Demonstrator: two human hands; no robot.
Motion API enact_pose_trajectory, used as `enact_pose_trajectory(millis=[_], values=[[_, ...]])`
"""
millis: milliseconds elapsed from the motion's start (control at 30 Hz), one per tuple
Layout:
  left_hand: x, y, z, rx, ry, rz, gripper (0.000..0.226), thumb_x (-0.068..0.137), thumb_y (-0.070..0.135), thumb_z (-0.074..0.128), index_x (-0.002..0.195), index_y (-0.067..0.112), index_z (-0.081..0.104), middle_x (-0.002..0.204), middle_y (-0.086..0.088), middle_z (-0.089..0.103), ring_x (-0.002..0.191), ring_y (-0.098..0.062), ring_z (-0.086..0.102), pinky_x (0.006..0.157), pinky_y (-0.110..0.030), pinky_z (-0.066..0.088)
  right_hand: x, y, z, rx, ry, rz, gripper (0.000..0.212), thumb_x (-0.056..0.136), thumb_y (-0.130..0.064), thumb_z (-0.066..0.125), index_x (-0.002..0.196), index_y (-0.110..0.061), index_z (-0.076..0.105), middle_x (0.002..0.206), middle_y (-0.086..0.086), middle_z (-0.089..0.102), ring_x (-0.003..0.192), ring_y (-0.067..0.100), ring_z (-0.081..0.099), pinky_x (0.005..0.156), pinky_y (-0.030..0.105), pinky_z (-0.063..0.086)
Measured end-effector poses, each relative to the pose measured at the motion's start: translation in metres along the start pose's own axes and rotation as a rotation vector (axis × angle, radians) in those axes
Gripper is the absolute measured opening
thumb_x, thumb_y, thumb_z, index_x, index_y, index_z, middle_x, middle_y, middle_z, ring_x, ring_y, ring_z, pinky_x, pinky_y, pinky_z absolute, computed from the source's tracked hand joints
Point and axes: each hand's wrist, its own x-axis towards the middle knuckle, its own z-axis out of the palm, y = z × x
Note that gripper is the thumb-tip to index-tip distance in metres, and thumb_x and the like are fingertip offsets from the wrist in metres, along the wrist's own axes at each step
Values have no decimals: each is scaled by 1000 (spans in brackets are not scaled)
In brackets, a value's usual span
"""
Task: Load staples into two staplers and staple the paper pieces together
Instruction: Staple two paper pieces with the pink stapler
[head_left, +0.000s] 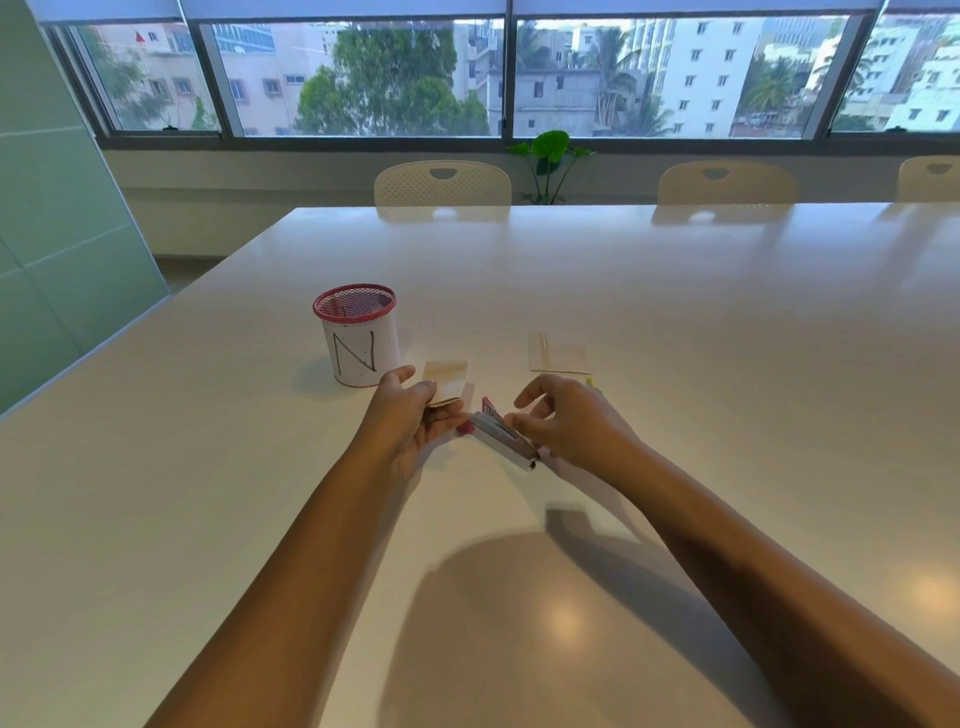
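My left hand (415, 415) holds a small stack of beige paper pieces (447, 382) upright above the white table (675, 322). Just right of it, my right hand (561, 421) grips a pink and metal stapler (501, 434), hinged open with its metal tray pointing toward me. A bit of pink shows under the left fingers. Behind the right hand lies another set of paper pieces (558, 356) flat on the table. A sliver of yellow (589, 383) peeks out beyond the right hand; I cannot tell what it is.
A pink mesh pen cup (358, 338) wrapped in white paper marked "N" stands left of the hands. Cream chairs (441, 184) line the table's far edge, with a potted plant (548, 156) by the window. A green wall is on the left.
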Motion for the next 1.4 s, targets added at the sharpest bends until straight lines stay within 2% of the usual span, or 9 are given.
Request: enact_pose_trajectory(millis=[100, 233, 433, 633, 800, 967, 1167, 1300, 1400], values=[[-4, 3, 2, 30, -87, -7, 42, 95, 4, 37, 136, 14, 32, 81, -15, 57, 38, -8, 56, 53, -33, 59, 1, 1, 1, -21, 82, -42, 38, 85, -33, 62, 119, -24, 51, 108, -2, 65, 86, 12, 59, 77, 28, 50], [-13, 5, 3, -28, -304, -75, 37, 96, 4, 31, 129, 16, 40, 67, -12, 55, 34, -6, 39, 48, -25, 56, 2, -5, 1, 209, 50, -81, 56, 85, -27, 63, 134, -25, 38, 115, -6, 52, 85, 11, 58, 68, 14, 47], [-17, 3, 3, -139, -574, -264, 24, 93, 5, 32, 106, 2, 51, 50, -4, 52, 30, -5, 41, 54, -26, 58, 3, -10, -3, 490, 5, -91, 22, 85, -27, 61, 106, -19, 57, 96, -10, 61, 65, 4, 63, 56, 14, 52], [-16, 0, 5, 111, -324, -92, 28, 98, 23, 33, 100, 5, 54, 44, -5, 56, 35, -10, 49, 53, -34, 59, 5, -6, -8, 798, 27, 48, 18, 87, -28, 60, 93, -10, 59, 80, 0, 63, 58, 6, 58, 49, 17, 46], [-14, 0, 6, 104, -220, 66, 44, 88, 50, 39, 73, 11, 51, 36, 4, 43, 27, -6, 28, 40, -16, 30, 4, -7, -9, 954, -51, 151, 15, 86, -24, 61, 79, -11, 56, 68, 4, 61, 50, 4, 58, 51, 16, 50], [-13, -3, 10, 261, -135, 171, 28, 84, 33, 59, 94, 8, 59, 43, 4, 33, 37, -7, 29, 37, -15, 34, 0, -10, -4, 974, -156, 185, 15, 86, -22, 61, 80, -9, 55, 61, 2, 63, 48, 6, 59, 49, 15, 51], [-11, -4, 12, 313, 1, 183, 30, 81, 32, 63, 104, 13, 59, 102, -8, 62, 93, -20, 51, 82, -36, 46, 2, -11, -2, 881, -209, 205, 16, 84, -23, 61, 83, -7, 56, 60, 3, 62, 43, 7, 57, 44, 13, 48], [-13, -5, 11, 321, -26, 182, 39, 83, 30, 62, 113, 5, 59, 118, -21, 60, 78, -14, 50, 87, -39, 45, 3, -9, -2, 868, -245, 193, 15, 85, -23, 62, 80, -10, 57, 52, -1, 63, 43, 7, 56, 47, 14, 49], [-13, -6, 12, 306, -43, 163, 38, 83, 29, 62, 113, 7, 58, 109, -16, 61, 75, -12, 51, 91, -41, 45, 3, -7, -3, 866, -259, 177, 14, 85, -23, 62, 82, -10, 58, 53, -2, 64, 44, 7, 56, 49, 14, 51]])
